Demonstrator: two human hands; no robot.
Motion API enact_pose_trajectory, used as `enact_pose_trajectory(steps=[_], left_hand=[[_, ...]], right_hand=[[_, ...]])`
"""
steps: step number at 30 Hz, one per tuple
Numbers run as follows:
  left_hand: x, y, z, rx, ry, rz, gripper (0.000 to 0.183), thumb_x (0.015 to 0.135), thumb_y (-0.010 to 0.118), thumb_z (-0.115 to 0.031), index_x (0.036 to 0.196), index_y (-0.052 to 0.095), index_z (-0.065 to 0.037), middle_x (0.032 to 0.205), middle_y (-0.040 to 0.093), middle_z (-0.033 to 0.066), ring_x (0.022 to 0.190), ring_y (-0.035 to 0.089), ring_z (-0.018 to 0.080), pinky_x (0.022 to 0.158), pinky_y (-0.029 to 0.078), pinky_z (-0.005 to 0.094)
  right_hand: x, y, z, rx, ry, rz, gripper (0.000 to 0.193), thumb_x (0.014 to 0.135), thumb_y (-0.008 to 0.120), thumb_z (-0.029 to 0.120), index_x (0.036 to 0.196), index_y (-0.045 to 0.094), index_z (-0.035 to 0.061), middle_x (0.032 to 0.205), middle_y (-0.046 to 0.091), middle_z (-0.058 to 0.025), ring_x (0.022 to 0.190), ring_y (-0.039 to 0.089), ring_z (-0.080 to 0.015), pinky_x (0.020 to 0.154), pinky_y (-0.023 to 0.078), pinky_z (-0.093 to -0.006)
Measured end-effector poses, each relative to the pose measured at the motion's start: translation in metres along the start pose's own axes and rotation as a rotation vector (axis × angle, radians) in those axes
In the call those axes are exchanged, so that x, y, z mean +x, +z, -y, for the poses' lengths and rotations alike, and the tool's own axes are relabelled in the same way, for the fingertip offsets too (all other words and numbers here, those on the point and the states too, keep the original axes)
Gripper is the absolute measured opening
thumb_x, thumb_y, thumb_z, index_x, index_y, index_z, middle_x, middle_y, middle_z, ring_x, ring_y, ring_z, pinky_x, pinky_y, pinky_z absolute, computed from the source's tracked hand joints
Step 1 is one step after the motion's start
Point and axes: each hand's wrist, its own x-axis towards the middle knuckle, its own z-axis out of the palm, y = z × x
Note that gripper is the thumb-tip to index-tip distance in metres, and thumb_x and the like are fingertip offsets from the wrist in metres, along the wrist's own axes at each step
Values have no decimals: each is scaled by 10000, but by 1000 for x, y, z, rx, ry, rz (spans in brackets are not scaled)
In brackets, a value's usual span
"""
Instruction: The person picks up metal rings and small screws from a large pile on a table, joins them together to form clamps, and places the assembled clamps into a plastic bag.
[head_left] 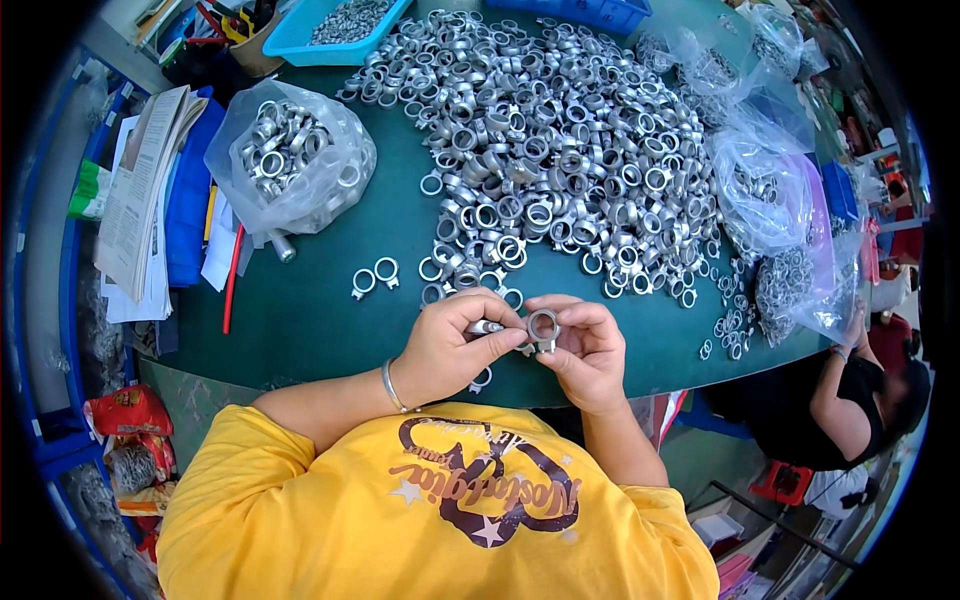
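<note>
My left hand [450,345], with a bracelet on its wrist, is closed round a short silver cylindrical tool [485,327] whose tip points toward the ring. In my right hand [592,352], thumb and fingers pinch a metal ring [545,342] with a small lug. Both hands meet above the table's near edge; whether the tool touches the ring I cannot tell. A loose ring [481,380] lies below my left hand. Farther left lie a pair of rings [386,281]. A large heap of similar metal rings [580,150] spreads just beyond my hands.
On the green table [320,335] sit a clear bag of rings [335,200] and a light-blue tray [300,48]. Papers [150,190] and a red stick [233,280] are at left. Plastic bags [765,180] line the right side, where another person [825,410] sits.
</note>
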Motion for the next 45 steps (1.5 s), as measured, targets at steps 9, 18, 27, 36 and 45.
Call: enact_pose_trajectory(steps=[9,18,27,36,45], left_hand=[[0,1,7,-74,-157,18,133,819,644,-121,875,636,-1,815,615,7,699,522,39,597,416,173],[-1,-4,4,-268,-287,146,113,836,606,-79,904,619,10,870,622,33,754,552,54,652,450,193],[-3,2,8,-26,-46,-15,126,791,659,-42,903,614,-3,896,632,32,795,584,65,674,481,183],[-4,2,3,36,-30,-43,183,787,653,-23,966,618,-7,846,639,37,702,593,72,616,478,183],[0,-34,14,-847,-288,-51,237,845,527,-1,1078,567,-14,899,615,129,742,629,167,522,509,213]], right_hand=[[1,5,4,-188,-28,-48,393,701,640,-141,1053,505,-26,1126,509,-186,1010,539,-206,825,472,-302],[4,10,7,-693,-166,-53,378,649,720,-72,995,579,-14,978,538,-118,814,545,-162,681,463,-240],[3,12,6,-718,-161,-114,295,684,667,-92,958,585,-23,929,550,-114,755,558,-158,650,464,-233],[3,20,5,-845,-203,-215,233,711,622,-84,934,575,-34,844,601,-123,688,584,-158,616,473,-240],[18,-4,-5,-1345,-148,15,200,691,624,-47,867,635,49,804,550,-84,752,528,-267,649,435,-342]])
